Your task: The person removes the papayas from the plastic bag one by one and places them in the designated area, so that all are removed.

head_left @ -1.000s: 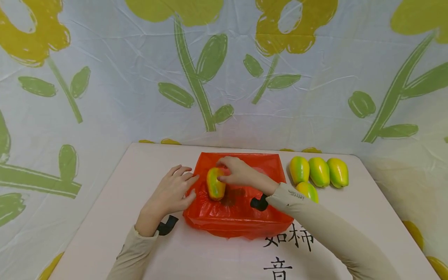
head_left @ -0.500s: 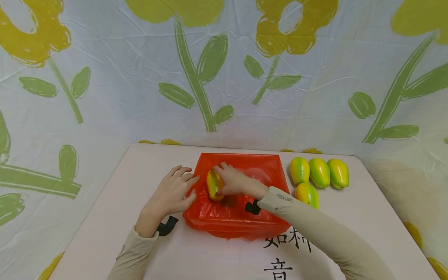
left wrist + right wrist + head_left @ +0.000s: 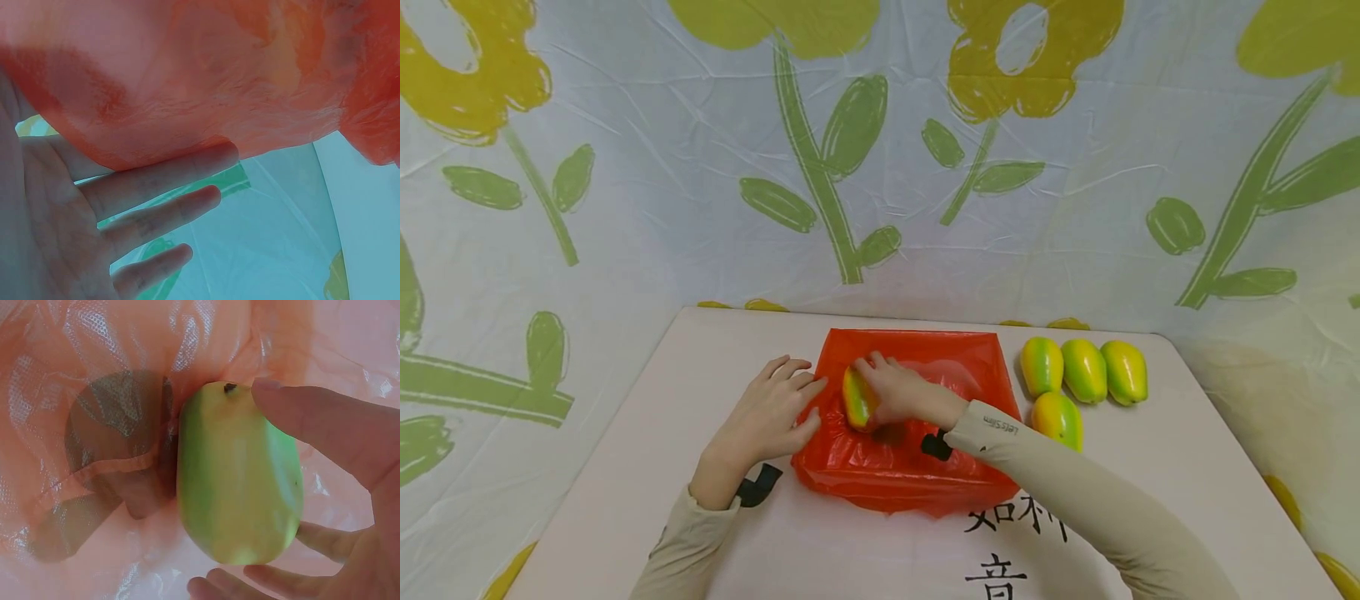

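Observation:
A yellow-green papaya (image 3: 853, 398) lies on the left part of a red translucent plastic bag (image 3: 925, 487) that stands box-shaped on the table. My right hand (image 3: 898, 392) grips this papaya from its right side. In the right wrist view the thumb (image 3: 325, 422) rests at the stem end of the papaya (image 3: 240, 481), and the other fingers reach round its opposite end. My left hand (image 3: 771, 417) stays at the bag's left side with fingers spread and straight. The left wrist view shows a finger (image 3: 169, 162) against the bag (image 3: 187, 106).
Several more papayas (image 3: 1084, 369) sit on the table right of the bag, one nearer (image 3: 1057, 419) than the others. Black characters (image 3: 996, 575) are printed on the pale tabletop (image 3: 850, 550). A flower-patterned cloth (image 3: 700, 167) hangs behind and at both sides.
My right hand has moved down and slightly left, closing round the papaya. The left hand and the other papayas have not visibly moved.

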`<act>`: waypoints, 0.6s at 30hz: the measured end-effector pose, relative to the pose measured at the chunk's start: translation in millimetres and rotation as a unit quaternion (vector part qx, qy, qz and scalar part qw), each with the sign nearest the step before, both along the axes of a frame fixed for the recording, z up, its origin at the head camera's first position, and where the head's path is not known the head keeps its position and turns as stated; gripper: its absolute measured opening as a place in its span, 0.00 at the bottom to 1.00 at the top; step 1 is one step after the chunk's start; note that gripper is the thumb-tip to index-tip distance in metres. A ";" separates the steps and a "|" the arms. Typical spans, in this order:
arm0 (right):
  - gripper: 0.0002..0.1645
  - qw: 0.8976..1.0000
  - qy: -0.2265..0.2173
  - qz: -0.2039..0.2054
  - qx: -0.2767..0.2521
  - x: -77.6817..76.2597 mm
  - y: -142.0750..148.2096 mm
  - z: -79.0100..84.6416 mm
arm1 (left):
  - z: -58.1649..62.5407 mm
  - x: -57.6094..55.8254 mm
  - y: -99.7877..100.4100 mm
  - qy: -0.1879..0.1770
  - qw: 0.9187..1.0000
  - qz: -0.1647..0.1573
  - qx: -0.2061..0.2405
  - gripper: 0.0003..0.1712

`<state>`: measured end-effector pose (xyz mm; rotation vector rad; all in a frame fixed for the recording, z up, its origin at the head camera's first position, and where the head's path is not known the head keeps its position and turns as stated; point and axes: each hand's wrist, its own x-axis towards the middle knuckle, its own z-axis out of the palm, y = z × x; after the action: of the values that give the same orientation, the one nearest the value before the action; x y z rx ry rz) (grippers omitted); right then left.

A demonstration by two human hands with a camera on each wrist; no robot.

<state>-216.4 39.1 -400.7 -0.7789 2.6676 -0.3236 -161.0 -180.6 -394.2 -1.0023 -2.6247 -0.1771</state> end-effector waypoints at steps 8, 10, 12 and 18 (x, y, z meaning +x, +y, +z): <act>0.56 1.000 0.018 0.006 0.013 0.4 -2.3 -4.8 | -0.4 -0.4 0.3 0.004 1.000 -0.003 0.003 0.24; 0.56 1.000 0.020 0.007 0.010 0.3 -2.3 -5.6 | -0.4 -0.4 0.4 0.006 1.000 -0.003 0.005 0.24; 0.55 1.000 0.021 0.008 0.007 0.3 -2.2 -5.8 | -0.6 -0.5 0.5 0.005 1.000 -0.003 0.006 0.24; 0.54 0.999 0.030 0.010 0.004 -0.2 -1.7 -4.3 | -1.1 -0.6 0.2 -0.001 1.000 0.000 0.004 0.24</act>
<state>-216.6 37.5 -405.1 -0.8242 2.7145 -0.2890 -161.6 -180.3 -395.2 -0.9999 -2.6234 -0.1871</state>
